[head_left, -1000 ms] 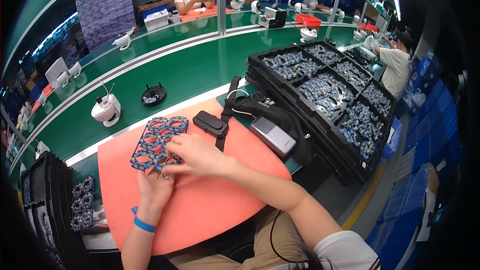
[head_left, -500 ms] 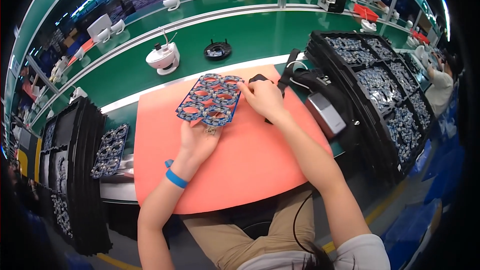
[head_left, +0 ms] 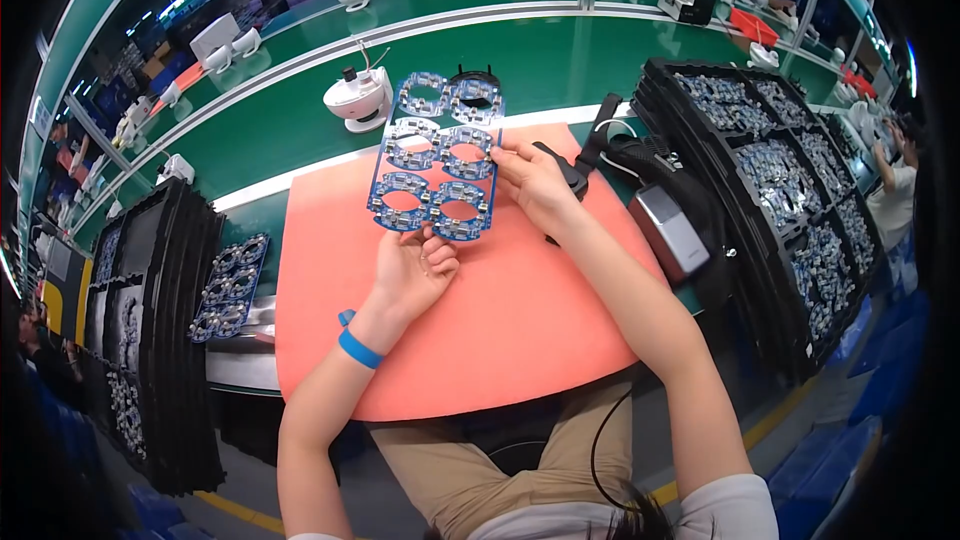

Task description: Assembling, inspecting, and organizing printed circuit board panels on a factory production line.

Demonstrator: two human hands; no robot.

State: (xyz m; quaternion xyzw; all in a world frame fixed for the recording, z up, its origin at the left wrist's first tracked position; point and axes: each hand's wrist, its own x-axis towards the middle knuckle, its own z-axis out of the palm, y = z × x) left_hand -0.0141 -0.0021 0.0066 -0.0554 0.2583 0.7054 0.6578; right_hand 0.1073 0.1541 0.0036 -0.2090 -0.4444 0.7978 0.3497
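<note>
A blue circuit board panel point(head_left: 436, 160) with several ring-shaped sections is held up, tilted, above the orange mat point(head_left: 520, 330). My left hand point(head_left: 416, 270) grips its lower edge, thumb and fingers closed, a blue band round the wrist. At the panel's right edge, my right hand point(head_left: 532, 180) pinches the board between thumb and fingers. Just beyond my right hand lies a dark object point(head_left: 565, 172), partly hidden. Another panel of boards point(head_left: 230, 290) rests at the mat's left side.
Stacked black trays with boards stand at the right point(head_left: 690, 180) and left point(head_left: 150, 340). A white camera-like device point(head_left: 358, 100) sits on the green bench point(head_left: 280, 130). Behind the panel is a black round part point(head_left: 478, 90). A grey power bank point(head_left: 668, 230) lies on a black bag.
The panel has been raised and tipped up toward me. My left fingers have curled in at its lower edge, and my right hand has moved from the dark object onto the panel's edge.
</note>
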